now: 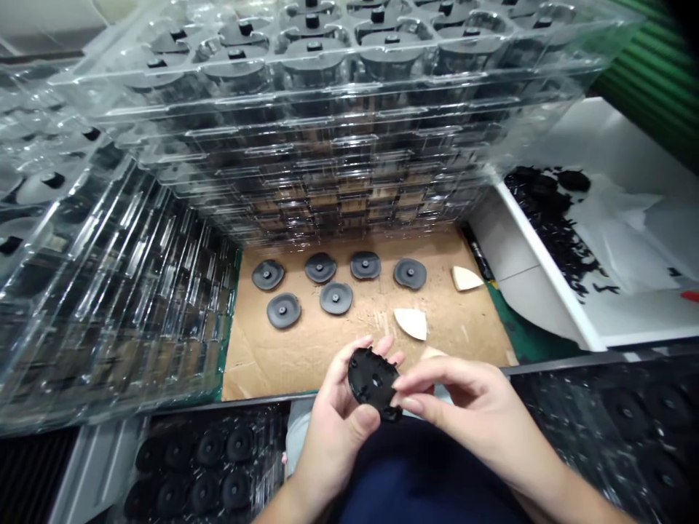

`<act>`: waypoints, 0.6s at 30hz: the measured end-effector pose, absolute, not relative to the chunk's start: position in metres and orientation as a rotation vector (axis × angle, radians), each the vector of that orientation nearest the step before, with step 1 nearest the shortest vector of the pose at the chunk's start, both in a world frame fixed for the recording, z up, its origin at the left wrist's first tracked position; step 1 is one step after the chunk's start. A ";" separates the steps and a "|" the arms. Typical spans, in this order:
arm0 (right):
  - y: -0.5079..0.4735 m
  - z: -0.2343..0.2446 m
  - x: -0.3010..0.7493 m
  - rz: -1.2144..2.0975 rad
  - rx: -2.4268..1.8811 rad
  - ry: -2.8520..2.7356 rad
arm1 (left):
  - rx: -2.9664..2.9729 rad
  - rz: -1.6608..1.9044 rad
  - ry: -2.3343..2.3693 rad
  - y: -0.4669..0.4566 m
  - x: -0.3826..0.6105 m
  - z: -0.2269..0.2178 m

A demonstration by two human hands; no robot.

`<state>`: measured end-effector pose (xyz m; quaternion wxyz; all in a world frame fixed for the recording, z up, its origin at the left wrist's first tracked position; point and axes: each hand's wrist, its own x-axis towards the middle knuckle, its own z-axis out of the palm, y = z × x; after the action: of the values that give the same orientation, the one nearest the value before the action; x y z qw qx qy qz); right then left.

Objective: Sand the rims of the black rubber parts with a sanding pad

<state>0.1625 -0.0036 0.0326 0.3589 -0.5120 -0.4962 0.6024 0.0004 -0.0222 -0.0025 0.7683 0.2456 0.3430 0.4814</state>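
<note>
The black part [367, 384] lies in your left hand [339, 407], raised above the near edge of the cardboard sheet [306, 364]. Your left grip is closed on it: the thumb laps over its near rim, while the fingers support it from behind and show past its far side. Its face, with a hole near the middle, tips up toward you, and its longer axis looks to slant from far left to near right. Small prongs stand along the far rim.

The key relation is at the right edge: your right hand [472, 397] comes in from that side, thumb and forefinger nearly together at the rim. You can't tell from here whether they pinch the rim, a small piece, or nothing. Your left hand is the nearer one, already around the body; your right reaches only its edge.
</note>
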 end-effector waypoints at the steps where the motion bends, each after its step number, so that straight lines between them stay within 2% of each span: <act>1: -0.002 0.033 0.164 1.590 -1.325 -1.268 | 0.584 1.041 0.759 -0.022 0.000 -0.002; 7: -0.001 0.030 0.171 1.707 -1.315 -1.139 | 0.854 1.048 0.870 -0.020 0.004 0.001; 18: -0.008 0.026 0.184 1.776 -1.259 -0.932 | 0.970 1.054 0.837 -0.019 0.017 -0.005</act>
<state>0.1839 -0.0076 0.0259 0.3773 -0.4923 -0.3646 0.6946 0.0170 -0.0191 -0.0046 0.6753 0.4312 0.3720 0.4686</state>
